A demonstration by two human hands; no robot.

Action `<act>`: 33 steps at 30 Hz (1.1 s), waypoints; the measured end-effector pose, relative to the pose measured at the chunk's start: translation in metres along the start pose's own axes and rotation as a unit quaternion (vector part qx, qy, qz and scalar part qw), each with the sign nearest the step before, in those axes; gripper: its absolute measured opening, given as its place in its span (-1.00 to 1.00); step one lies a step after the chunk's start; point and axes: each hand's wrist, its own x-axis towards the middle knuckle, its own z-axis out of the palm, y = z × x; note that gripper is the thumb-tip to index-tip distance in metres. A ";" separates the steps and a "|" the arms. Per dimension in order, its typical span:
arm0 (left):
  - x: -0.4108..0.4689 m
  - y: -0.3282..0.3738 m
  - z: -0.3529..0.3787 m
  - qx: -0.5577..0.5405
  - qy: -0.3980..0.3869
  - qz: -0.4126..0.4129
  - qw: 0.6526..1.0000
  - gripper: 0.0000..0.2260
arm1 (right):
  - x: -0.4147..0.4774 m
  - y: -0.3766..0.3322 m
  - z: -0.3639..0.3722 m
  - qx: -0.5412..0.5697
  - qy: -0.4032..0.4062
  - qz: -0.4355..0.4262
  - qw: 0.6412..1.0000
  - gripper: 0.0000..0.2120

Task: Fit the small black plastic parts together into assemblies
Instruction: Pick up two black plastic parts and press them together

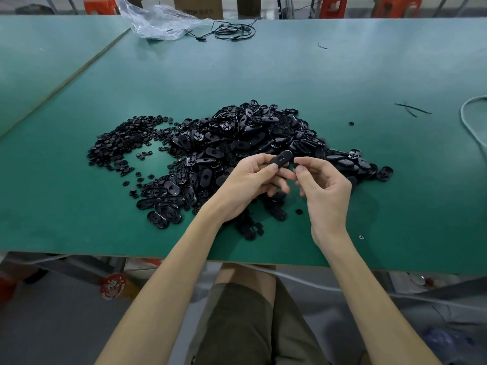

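Note:
A big heap of black oval plastic shells [253,135] lies on the green table [369,75]. To its left spreads a flatter pile of small round black buttons [123,138]. My left hand [250,183] pinches one oval shell [282,158] between thumb and fingers, just above the heap's near edge. My right hand [321,185] is close beside it, thumb and forefinger pinched on a small round black piece [299,168] that is mostly hidden by the fingertips.
A crumpled clear plastic bag [158,19] and a coiled black cable [234,31] lie at the far edge. A white cord [471,119] curves at the right. Loose round pieces [298,212] sit near the table's front edge [105,255].

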 end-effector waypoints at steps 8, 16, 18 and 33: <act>0.001 -0.002 -0.002 0.035 0.046 0.004 0.998 -0.82 | -0.001 -0.002 0.001 0.021 -0.001 0.004 1.000 -0.87; -0.004 0.003 0.002 0.082 0.022 0.035 0.996 -0.73 | 0.000 -0.002 -0.001 0.019 -0.004 -0.001 1.000 -0.83; -0.004 0.005 0.002 0.091 0.018 0.040 0.995 -0.69 | 0.000 -0.002 0.000 0.013 -0.007 0.000 1.000 -0.82; 0.000 -0.001 -0.001 0.037 0.094 0.051 0.994 -0.92 | -0.002 0.000 0.002 -0.044 -0.026 -0.021 0.998 -0.89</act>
